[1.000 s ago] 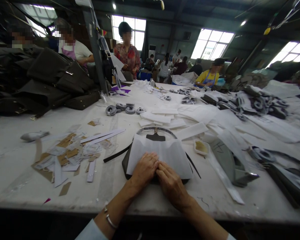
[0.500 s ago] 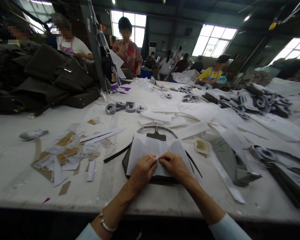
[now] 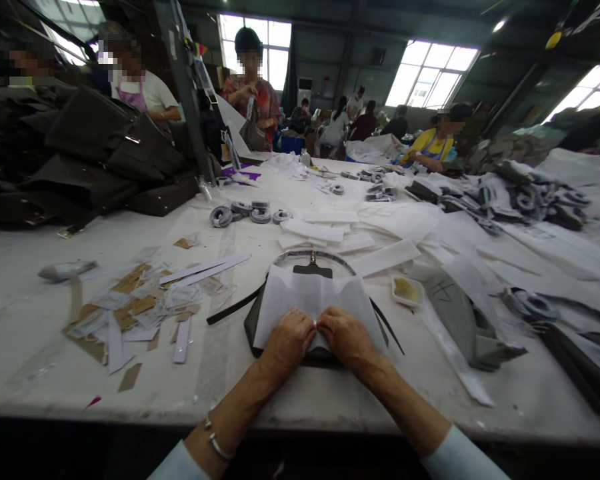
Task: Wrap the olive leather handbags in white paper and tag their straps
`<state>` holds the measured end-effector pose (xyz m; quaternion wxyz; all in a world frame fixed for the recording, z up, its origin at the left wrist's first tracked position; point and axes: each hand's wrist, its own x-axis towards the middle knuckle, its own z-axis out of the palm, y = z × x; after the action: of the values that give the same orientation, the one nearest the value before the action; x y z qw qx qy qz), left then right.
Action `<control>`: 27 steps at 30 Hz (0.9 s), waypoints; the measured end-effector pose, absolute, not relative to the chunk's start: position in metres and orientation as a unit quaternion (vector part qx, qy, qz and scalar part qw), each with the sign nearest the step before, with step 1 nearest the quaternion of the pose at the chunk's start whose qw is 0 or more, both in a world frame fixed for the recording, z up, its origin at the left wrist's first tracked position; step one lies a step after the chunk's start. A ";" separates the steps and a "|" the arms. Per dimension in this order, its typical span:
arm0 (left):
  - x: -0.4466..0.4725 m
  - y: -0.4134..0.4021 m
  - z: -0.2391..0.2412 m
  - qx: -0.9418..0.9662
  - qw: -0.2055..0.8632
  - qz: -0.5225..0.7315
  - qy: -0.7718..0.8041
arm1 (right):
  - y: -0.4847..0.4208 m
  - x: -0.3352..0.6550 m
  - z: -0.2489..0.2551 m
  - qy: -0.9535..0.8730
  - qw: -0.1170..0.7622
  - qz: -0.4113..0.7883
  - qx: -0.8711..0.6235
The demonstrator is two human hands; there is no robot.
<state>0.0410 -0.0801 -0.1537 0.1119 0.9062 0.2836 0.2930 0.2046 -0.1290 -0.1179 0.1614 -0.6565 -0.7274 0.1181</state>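
Observation:
A dark handbag (image 3: 251,325) lies on the table in front of me, its looped handle wrapped in clear film. Over its front is a white paper sheet (image 3: 280,293), creased down the middle. My left hand (image 3: 289,337) and my right hand (image 3: 345,335) meet on this sheet, fingers closed and fingertips almost touching. Both pinch the paper at its middle; a small pale spot shows between the fingertips. A dark hang tag (image 3: 313,270) with a gold-coloured fitting sits above the sheet. Dark strap ends (image 3: 236,305) stick out on both sides.
Paper and plastic scraps (image 3: 135,310) lie left. Rolled grey straps (image 3: 261,215) and white paper strips (image 3: 313,231) are beyond the bag. Right are a small white dish (image 3: 407,292) and a grey bag piece (image 3: 460,320). Dark bags (image 3: 90,153) are piled far left; co-workers stand around the table.
My right hand's fingers have drawn in, and both hands now pinch side by side at the sheet's middle. Across the table, a person in red has lifted a bag.

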 end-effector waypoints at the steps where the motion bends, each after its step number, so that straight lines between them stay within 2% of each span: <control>1: 0.041 -0.080 -0.154 0.905 0.110 0.296 0.284 | -0.129 0.205 -0.119 -0.725 0.169 0.119 -0.657; 6: 0.037 -0.080 -0.158 0.901 0.109 0.333 0.256 | -0.131 0.212 -0.128 -0.683 0.301 0.179 -0.641; 8: 0.036 -0.078 -0.162 0.902 0.113 0.348 0.229 | -0.130 0.213 -0.132 -0.676 0.329 0.199 -0.628; 16: 0.041 -0.076 -0.163 0.916 0.074 0.321 0.230 | -0.130 0.210 -0.137 -0.667 0.331 0.175 -0.644; 27: 0.048 -0.081 -0.171 0.879 0.012 0.396 0.264 | -0.132 0.206 -0.134 -0.657 0.330 0.162 -0.658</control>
<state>0.0478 -0.0808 -0.1708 0.0117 0.8792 0.2644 0.3962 0.2064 -0.1319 -0.1343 0.3295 -0.6581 -0.6573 0.1622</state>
